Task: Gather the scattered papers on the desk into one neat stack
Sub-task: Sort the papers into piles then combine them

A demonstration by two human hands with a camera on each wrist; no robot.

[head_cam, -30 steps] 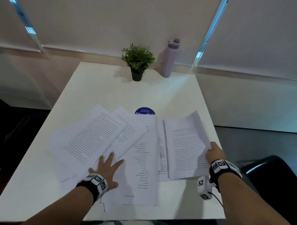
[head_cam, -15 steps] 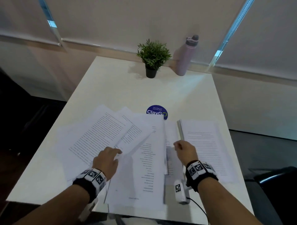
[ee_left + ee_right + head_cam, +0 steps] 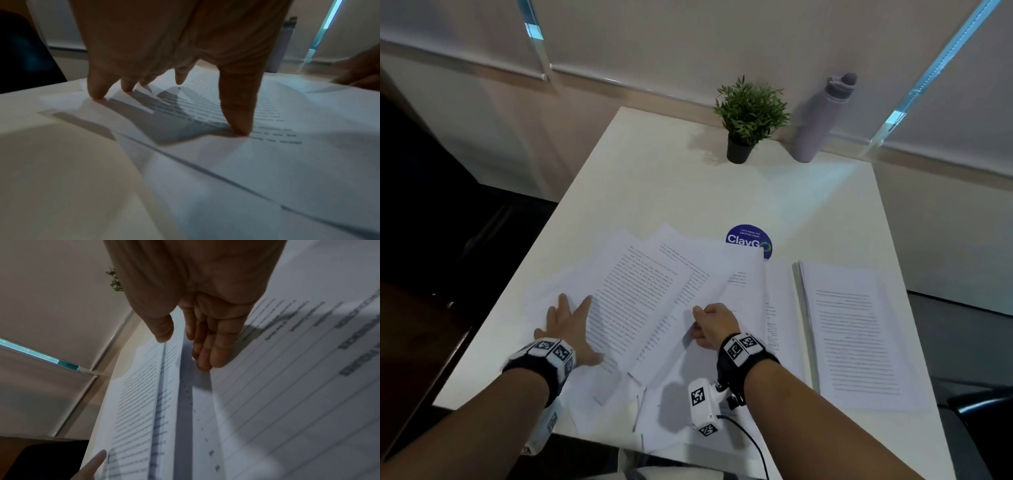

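Several loose printed sheets [image 3: 654, 291] lie fanned and overlapping across the middle of the white desk [image 3: 722, 192]. My left hand [image 3: 570, 308] lies flat on their left edge, its spread fingertips [image 3: 240, 129] pressing on the paper. The right hand [image 3: 697, 320] holds the right edge of the top sheets [image 3: 144, 394], thumb above and fingers [image 3: 207, 353] below, lifting that edge slightly. A squared stack of printed pages [image 3: 852, 335] sits apart at the right of the desk, with neither hand on it.
A small potted plant [image 3: 751, 116] and a purple bottle [image 3: 822, 120] stand at the desk's far edge. A round blue sticker [image 3: 748, 240] shows just past the sheets. Some sheets overhang the near edge. A dark chair [image 3: 979, 411] stands to the right.
The right hand left the squared stack and moved left onto the loose sheets' right edge. The left hand slid left and spread flat again. The view has swung to the left.
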